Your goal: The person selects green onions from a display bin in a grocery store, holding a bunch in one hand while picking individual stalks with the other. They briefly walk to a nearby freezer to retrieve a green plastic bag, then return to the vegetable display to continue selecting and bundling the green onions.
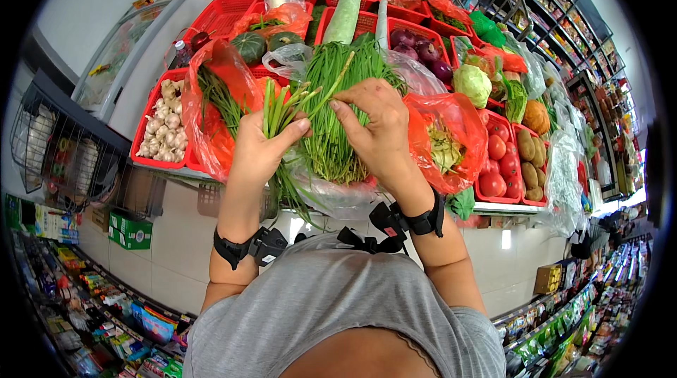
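Note:
My left hand (270, 140) is closed around a small bunch of green stalks (277, 111), its cut ends up and its leaves hanging below the fist. Between the thumb and forefinger of my right hand (373, 127) is a single pale-green stalk (338, 80), slanting up across the bunch. Behind both hands lies a large heap of long green leaves (333, 140), probably Chinese chives. To the left, an open red plastic bag (209, 140) holds darker green stems. Right of my right hand, another red bag (473, 140) holds yellowish-green trimmings or vegetables.
Red baskets hold garlic (165, 129), red onions (418, 50), tomatoes (497, 148) and potatoes (529, 153). A winter melon (344, 15), green pumpkins (248, 48) and a cabbage (472, 85) lie further back. Wire baskets (69, 156) stand at left; stocked shelves (571, 13) line the right.

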### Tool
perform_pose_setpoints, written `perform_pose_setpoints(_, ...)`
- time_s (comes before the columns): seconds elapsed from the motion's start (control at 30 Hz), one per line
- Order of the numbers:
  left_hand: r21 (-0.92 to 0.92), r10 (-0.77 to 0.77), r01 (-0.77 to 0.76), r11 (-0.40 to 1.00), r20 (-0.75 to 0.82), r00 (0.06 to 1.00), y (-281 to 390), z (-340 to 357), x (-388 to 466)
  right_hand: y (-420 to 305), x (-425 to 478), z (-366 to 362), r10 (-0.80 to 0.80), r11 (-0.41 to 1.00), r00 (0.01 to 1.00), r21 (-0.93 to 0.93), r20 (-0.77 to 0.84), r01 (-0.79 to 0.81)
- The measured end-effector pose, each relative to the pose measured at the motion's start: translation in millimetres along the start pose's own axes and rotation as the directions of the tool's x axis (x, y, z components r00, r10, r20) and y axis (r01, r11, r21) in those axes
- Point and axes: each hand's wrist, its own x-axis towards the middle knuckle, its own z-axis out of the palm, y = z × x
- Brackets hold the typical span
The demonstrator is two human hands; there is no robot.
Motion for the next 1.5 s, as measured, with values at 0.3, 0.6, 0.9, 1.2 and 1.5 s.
perform_pose_setpoints(0.3,0.015,-0.056,0.056,0.998,0.031,0.998,16,4,-5,3,7,-9,-0.139,0.976,0.988,-0.179,-0.062,0.126)
perform_pose_setpoints(0.6,-0.001,-0.089,0.089,0.996,-0.013,0.996,17,1,-11,31,26,-48,0.003,0.983,0.961,-0.175,-0.276,-0.053)
perform_pose_setpoints(0.9,0.025,-0.082,0.082,0.996,0.002,0.997,10,-2,-5,87,-9,-106,0.459,0.714,0.879,-0.536,-0.127,-0.45)
perform_pose_setpoints(1.2,0.081,-0.123,0.125,0.989,-0.019,0.992,6,1,-5,132,-43,-128,0.691,0.561,0.718,-0.559,-0.09,-0.61)
perform_pose_setpoints(1.5,0.11,-0.123,0.127,0.986,-0.046,0.991,3,10,-2,152,-55,-163,0.627,0.622,0.719,-0.364,-0.3,-0.693)
